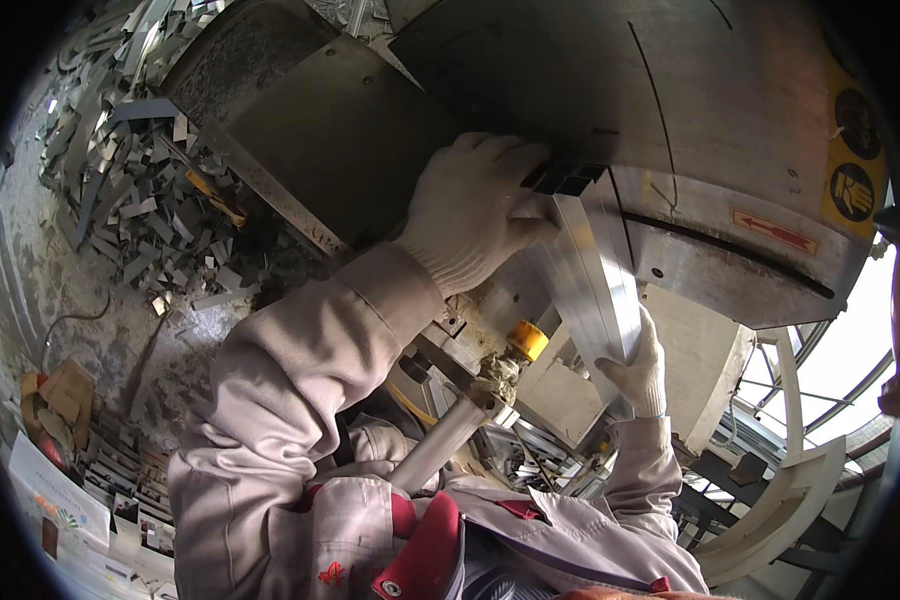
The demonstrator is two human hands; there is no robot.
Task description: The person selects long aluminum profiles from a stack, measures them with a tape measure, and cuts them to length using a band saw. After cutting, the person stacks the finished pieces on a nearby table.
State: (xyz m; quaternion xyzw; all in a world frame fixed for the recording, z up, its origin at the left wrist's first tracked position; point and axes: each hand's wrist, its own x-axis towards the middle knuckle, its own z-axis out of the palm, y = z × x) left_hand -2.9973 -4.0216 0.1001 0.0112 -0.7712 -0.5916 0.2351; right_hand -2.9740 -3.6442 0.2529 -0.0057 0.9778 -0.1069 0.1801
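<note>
Your daylight's pouring in through the window point(838, 372) on the right, and it's totally blown out to white. You've also got hard glare on the aluminium profile point(595, 265) just above your right glove point(640, 375), while the dark metal plate point(335, 135) up top sits in murky shadow. Fisheye bends stuff toward the rim, corners go black with a bluish fringe, but your middle's reasonably sharp.

A metalworking shop: offcuts point(135, 225) litter the floor point(105, 325) beside a large machine point(710, 100) with yellow warning labels point(854, 190).
</note>
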